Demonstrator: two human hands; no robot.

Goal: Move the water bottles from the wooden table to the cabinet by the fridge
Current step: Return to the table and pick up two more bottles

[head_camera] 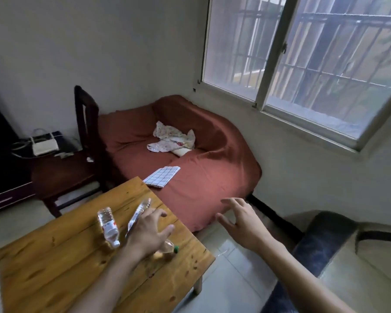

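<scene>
Head view, table: a wooden table (54,256) fills the lower left of the frame, its planks knotty and yellow.
Head view, bottles: three clear water bottles lie on their sides on the table top. The white-capped bottle (107,225) with a red-and-white label sits left of centre. A second bottle (140,210) lies just right of it, its lower half hidden under the hand. A green-capped bottle (169,248) pokes out near the table's right edge.
Head view, left hand: the left hand (148,233) is spread above the second and third bottles, fingers loose and splayed, gripping nothing; whether the palm touches a bottle I cannot tell.
Head view, right hand: the right hand (238,220) hangs in the air right of the table, over the floor, fingers apart and slightly bent, holding nothing.
Head view, sofa: a rust-red covered sofa (201,154) stands beyond the table in the middle of the frame, with a crumpled floral cloth (172,141) on its seat and a folded checked cloth (161,176) near its front edge.
Head view, chair: a dark wooden chair (66,172) stands at centre left, beside the sofa.
Head view, window: a barred window (314,53) takes the upper right.
</scene>
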